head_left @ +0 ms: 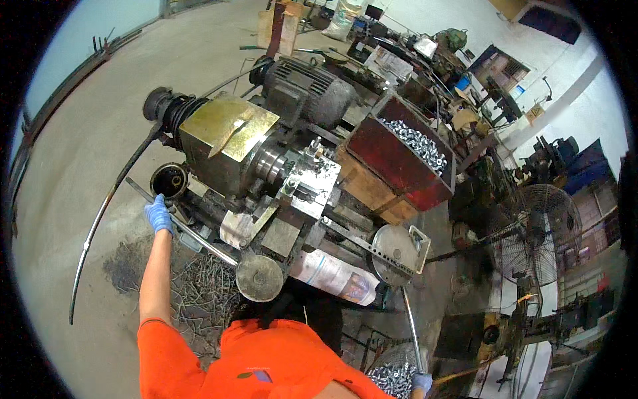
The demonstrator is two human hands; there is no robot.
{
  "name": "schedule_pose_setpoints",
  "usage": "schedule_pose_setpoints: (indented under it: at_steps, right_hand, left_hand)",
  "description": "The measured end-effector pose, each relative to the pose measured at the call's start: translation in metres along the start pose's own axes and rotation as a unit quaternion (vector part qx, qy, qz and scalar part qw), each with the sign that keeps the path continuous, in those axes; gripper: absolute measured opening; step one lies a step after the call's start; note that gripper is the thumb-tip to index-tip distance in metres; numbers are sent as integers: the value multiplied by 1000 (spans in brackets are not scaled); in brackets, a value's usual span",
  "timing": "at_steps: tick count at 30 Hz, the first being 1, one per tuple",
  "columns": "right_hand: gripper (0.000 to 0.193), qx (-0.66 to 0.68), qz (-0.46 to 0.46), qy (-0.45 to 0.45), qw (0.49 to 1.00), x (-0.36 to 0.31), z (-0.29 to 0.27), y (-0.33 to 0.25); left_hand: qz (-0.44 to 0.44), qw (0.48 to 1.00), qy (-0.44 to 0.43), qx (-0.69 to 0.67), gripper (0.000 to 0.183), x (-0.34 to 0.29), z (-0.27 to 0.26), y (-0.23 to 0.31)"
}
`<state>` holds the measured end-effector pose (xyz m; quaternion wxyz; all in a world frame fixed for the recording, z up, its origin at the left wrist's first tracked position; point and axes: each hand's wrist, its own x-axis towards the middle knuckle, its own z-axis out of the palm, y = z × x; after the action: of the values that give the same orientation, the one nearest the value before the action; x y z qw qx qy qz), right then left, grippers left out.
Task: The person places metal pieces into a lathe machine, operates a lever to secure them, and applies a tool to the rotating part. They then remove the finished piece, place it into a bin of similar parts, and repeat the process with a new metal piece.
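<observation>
My left hand (pixel 158 215), in a blue glove, is closed around a long metal bar (pixel 206 245) beside the lathe-like machine. Just beyond those fingers stands a round, dark, open pot (pixel 169 181). My right hand (pixel 421 382), also gloved in blue, is at the lower right, closed on the lower end of a shiny lever rod (pixel 411 326); part of that hand is cut off by the picture's edge. Small metal pieces fill a basket (pixel 392 378) next to it. The machine's spindle (pixel 271 163) faces a bright metal block (pixel 316 186) with dark chips on it.
A red metal bin (pixel 392 153) of small shiny parts stands beyond the block. A motor (pixel 308 90) sits behind the brass-coloured housing (pixel 229 125). Wire-like scrap (pixel 206 286) covers floor below the left arm. A large fan (pixel 537 233) stands at right.
</observation>
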<state>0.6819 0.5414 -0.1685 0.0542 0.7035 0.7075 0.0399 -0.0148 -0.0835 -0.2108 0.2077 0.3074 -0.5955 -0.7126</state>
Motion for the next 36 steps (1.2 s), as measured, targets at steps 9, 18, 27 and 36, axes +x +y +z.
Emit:
schedule_pose_setpoints:
  at_steps: [9, 18, 27, 36]
  right_hand:
    - [43, 0, 18, 35, 999, -13, -8, -12]
    - [43, 14, 15, 32, 999, -6, 12, 4]
    - [38, -5, 20, 16, 1000, -21, -4, -7]
    - [39, -9, -5, 13, 1000, -22, 3, 4]
  left_hand:
    - [-12, 1000, -13, 9, 24, 8, -7, -2]
    - [10, 999, -30, 37, 23, 8, -10, 3]
    - [24, 999, -38, 27, 21, 1, -12, 9]
    - [33, 998, -41, 26, 21, 3, -12, 5]
